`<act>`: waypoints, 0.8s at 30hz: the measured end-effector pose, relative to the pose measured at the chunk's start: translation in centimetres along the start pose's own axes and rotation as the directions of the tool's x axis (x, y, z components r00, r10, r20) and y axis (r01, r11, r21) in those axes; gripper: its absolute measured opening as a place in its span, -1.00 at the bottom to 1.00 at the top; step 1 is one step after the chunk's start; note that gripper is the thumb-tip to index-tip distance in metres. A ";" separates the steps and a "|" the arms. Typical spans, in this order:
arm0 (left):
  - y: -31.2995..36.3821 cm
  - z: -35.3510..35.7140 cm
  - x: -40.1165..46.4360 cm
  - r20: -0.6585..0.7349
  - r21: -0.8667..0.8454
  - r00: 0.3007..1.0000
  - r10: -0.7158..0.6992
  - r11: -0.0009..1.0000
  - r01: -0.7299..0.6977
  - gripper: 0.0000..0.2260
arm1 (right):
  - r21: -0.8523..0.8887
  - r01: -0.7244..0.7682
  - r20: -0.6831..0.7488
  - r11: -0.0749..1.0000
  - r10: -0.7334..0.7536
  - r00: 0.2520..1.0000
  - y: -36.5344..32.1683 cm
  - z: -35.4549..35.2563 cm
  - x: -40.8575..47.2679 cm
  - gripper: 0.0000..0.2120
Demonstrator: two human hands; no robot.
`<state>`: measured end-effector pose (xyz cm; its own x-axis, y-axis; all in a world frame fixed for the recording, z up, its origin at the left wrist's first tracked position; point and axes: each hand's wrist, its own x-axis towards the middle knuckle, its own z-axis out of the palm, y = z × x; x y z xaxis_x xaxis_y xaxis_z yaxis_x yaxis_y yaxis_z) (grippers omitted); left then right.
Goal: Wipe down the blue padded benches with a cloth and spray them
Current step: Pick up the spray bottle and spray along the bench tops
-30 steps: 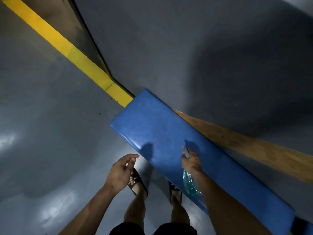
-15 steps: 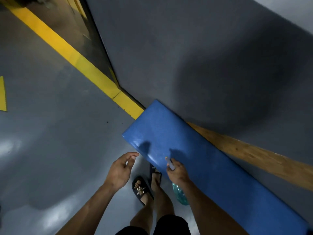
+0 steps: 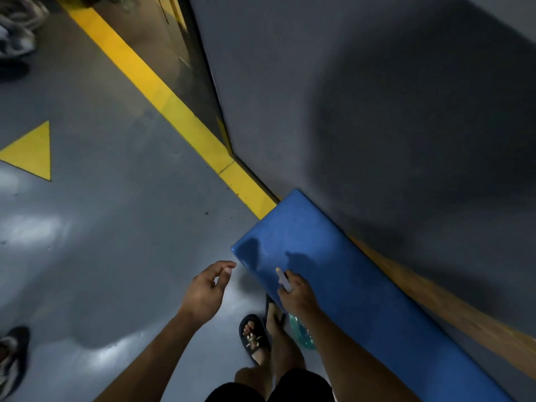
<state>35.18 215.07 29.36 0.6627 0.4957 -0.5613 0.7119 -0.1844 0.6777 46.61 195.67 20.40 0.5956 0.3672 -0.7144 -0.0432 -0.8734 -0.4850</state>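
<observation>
A blue padded bench (image 3: 342,274) runs from centre toward the lower right along a grey wall. My right hand (image 3: 295,294) hovers over the bench's near left end, shut on a spray bottle (image 3: 301,332); its white nozzle (image 3: 282,278) pokes out above the fingers and its green translucent body hangs below the wrist. To the left of the bench's corner, over the floor, my left hand (image 3: 207,288) is open and empty, fingers loosely curled. No cloth is visible.
The glossy grey floor (image 3: 116,242) has a yellow stripe (image 3: 162,97) running to the bench end and a yellow triangle (image 3: 32,152) at left. A wooden strip (image 3: 452,309) lies behind the bench. My sandalled feet (image 3: 255,335) stand beside the bench. Another person's shoe (image 3: 11,355) is at lower left.
The view has shifted so the bench end lies lower and further right. My right hand with the bottle moved left along the bench toward its end. The left hand stayed open.
</observation>
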 end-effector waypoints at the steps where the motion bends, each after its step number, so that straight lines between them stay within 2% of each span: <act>1: 0.3 -0.1 0.5 -0.004 -0.001 1.000 0.002 1.000 -0.002 -0.84 | 0.039 -0.005 -0.034 0.999 0.007 0.999 -0.6 -1.0 0.8 -0.65; 3: 0.9 -0.1 1.6 -0.008 0.015 1.000 0.014 1.000 -0.014 -0.84 | 0.098 -0.036 -0.088 0.994 0.045 0.995 -1.3 -3.2 2.3 -0.91; 4: 1.4 -0.2 2.1 -0.004 0.029 1.000 0.019 0.999 -0.019 -0.84 | 0.114 -0.043 -0.108 0.993 0.056 0.993 -1.3 -4.2 3.1 -0.94; 6: 2.1 -0.2 3.1 0.000 0.047 1.000 0.028 0.998 -0.028 -0.82 | 0.111 -0.066 -0.156 0.992 0.083 0.984 -1.0 -6.0 4.5 -0.88; 8: 2.5 -0.2 3.9 -0.005 0.060 0.999 0.036 0.998 -0.036 -0.80 | 0.076 -0.094 -0.190 0.993 0.107 0.976 -0.5 -7.3 5.7 -0.98; 12: 2.7 -0.4 5.3 0.013 0.118 0.999 0.051 0.992 -0.053 -0.78 | -0.040 -0.113 -0.190 0.993 0.104 0.976 0.2 -8.3 6.3 -0.88; 15: 2.3 -0.9 5.9 0.023 0.124 0.999 0.033 0.992 -0.036 -0.81 | -0.075 -0.056 -0.123 0.996 0.047 0.991 -0.7 -7.3 5.5 -0.91; 18: 1.8 -2.1 6.4 0.036 0.130 0.999 0.031 0.991 -0.036 -0.78 | -0.135 -0.030 -0.056 0.990 0.023 0.998 -2.3 -4.2 4.5 -0.87; 21: 0.7 -3.9 6.9 0.055 0.144 0.998 0.020 0.989 -0.028 -0.76 | -0.206 -0.013 -0.003 0.979 0.012 1.000 -4.3 -0.2 3.9 -0.74; 24: -0.7 -6.3 7.4 0.063 0.151 0.997 0.042 0.987 -0.051 -0.77 | -0.261 -0.025 0.067 0.965 0.044 0.997 -6.4 3.6 3.4 -0.68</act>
<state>38.13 224.21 27.78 0.7051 0.4335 -0.5611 0.7042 -0.3351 0.6260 46.04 203.66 19.30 0.5383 0.3493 -0.7669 0.1526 -0.9354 -0.3190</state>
